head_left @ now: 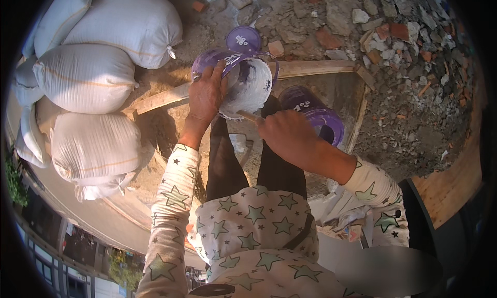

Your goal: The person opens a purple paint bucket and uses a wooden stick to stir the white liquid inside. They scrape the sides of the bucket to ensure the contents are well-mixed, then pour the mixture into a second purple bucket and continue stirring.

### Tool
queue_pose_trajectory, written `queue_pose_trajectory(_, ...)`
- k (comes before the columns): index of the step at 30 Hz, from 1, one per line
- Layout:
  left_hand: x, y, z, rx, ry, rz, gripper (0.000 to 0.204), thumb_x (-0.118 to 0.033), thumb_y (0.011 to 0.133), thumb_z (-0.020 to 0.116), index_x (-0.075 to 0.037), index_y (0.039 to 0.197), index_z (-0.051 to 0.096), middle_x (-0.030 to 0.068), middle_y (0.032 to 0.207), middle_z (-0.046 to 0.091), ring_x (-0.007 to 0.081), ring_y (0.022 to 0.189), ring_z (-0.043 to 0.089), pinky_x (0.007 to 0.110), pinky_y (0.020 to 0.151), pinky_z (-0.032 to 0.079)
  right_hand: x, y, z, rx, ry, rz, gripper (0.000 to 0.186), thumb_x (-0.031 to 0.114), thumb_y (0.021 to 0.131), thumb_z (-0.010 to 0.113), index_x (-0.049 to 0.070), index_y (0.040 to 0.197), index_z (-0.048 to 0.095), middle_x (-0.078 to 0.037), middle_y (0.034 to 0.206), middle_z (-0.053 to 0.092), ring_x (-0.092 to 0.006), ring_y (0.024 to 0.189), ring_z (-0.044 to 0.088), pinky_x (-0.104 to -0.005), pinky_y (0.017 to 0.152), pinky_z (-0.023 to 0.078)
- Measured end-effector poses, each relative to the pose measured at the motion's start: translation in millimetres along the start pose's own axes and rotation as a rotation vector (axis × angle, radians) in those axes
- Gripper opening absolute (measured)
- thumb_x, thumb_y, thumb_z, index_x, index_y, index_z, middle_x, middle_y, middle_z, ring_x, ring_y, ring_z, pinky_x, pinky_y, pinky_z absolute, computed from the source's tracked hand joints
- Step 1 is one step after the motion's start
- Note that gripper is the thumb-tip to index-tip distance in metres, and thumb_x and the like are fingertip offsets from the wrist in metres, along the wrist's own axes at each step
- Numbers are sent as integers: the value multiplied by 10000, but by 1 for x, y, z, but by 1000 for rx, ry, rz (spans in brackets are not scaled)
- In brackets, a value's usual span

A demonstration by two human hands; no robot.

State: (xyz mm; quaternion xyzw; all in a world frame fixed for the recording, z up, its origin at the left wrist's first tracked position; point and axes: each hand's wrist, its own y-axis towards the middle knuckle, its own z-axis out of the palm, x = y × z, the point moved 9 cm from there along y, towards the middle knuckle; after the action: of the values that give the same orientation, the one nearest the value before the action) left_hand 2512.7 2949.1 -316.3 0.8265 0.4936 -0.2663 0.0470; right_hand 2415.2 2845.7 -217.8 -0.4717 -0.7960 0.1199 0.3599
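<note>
A purple bucket (261,86) is tilted on its side in front of me, its inner wall coated with white paste. My left hand (208,88) is closed on the bucket's left side near the rim. In my right hand (287,137) I grip a narrow tool with a light brown handle (249,116), which reaches the bucket's near rim. The tool's working end is not plain to see. To the right of my right hand lies a second purple bucket (331,123) on its side. Just beyond the first bucket rests a round purple lid (243,39).
Full white sacks (98,78) are piled at the left. Broken bricks and stones (398,44) cover the ground at the far right. Timber boards (316,68) frame the dirt around the buckets. A wooden sheet (450,189) lies at the right edge.
</note>
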Motion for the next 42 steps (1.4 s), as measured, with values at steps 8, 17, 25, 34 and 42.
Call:
queue_pose_trajectory(8, 4, 9, 1, -42, -67, 12, 346, -200, 890, 632, -111, 1222, 593, 128, 912, 628, 361, 717, 644, 445, 616, 524, -30, 57, 30, 10, 72, 23, 68, 93, 749, 655, 43, 758, 700, -102, 814, 694, -274, 815, 710, -426, 660, 563)
queue_pose_trajectory(17, 10, -9, 1, -21, -83, 16, 427, -164, 853, 659, -133, 1270, 571, 109, 939, 610, 349, 757, 638, 441, 633, 525, -20, 44, 21, 7, 88, -44, 103, 86, 756, 632, 43, 801, 714, -119, 781, 688, -274, 784, 707, -423, 689, 560)
queue_pose_trajectory(25, 19, -10, -11, -36, -169, 20, 354, -111, 895, 621, -97, 1247, 588, 151, 946, 621, 364, 744, 646, 441, 637, 511, -25, 38, 15, 97, 203, -10, 223, 52, 771, 624, 54, 980, 701, -121, 762, 675, -283, 731, 696, -419, 670, 552)
queue_pose_trajectory(34, -11, 20, 8, 43, -86, 48, 328, -154, 900, 623, -88, 1220, 592, 154, 968, 653, 371, 772, 659, 444, 642, 519, -36, 46, 70, 48, 104, 188, 280, 55, 814, 593, 6, 1083, 652, -130, 795, 689, -281, 766, 710, -381, 645, 575)
queue_pose_trajectory(42, -4, 32, 9, 7, -69, 25, 311, -197, 899, 633, -90, 1189, 603, 157, 961, 662, 367, 773, 664, 445, 651, 531, -100, 22, 41, 133, 29, 395, 525, 48, 888, 506, 12, 1408, 444, -163, 820, 680, -325, 791, 698, -429, 648, 561)
